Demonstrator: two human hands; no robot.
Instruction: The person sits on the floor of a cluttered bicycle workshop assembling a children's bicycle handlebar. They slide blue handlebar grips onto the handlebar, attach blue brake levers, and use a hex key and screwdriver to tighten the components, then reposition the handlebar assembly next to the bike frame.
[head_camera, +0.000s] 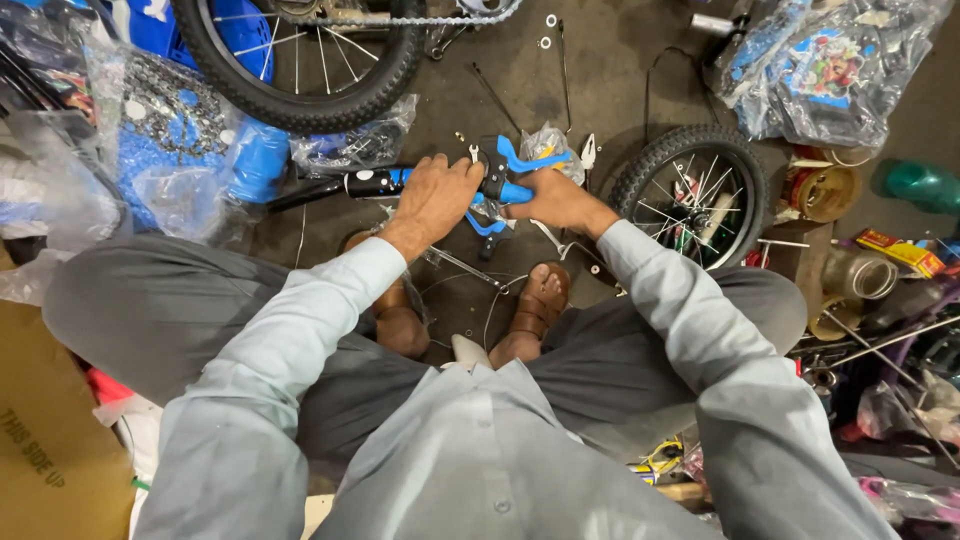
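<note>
both hands (500, 195) grip a blue-and-black handlebar (400, 181) beside a small wheel (695, 195).

**Grey-blue shirt, grey trousers, brown sandals**

The person wears a pale grey-blue long-sleeved shirt with a buttoned front; one small button shows low on the chest. Both sleeves run down to plain cuffs just behind the left hand (432, 196) and the right hand (556, 201). The hands are bare, without rings or a watch. The trousers are loose, darker grey cloth. Below the hands, brown strapped sandals (540, 305) cover the feet.
</note>
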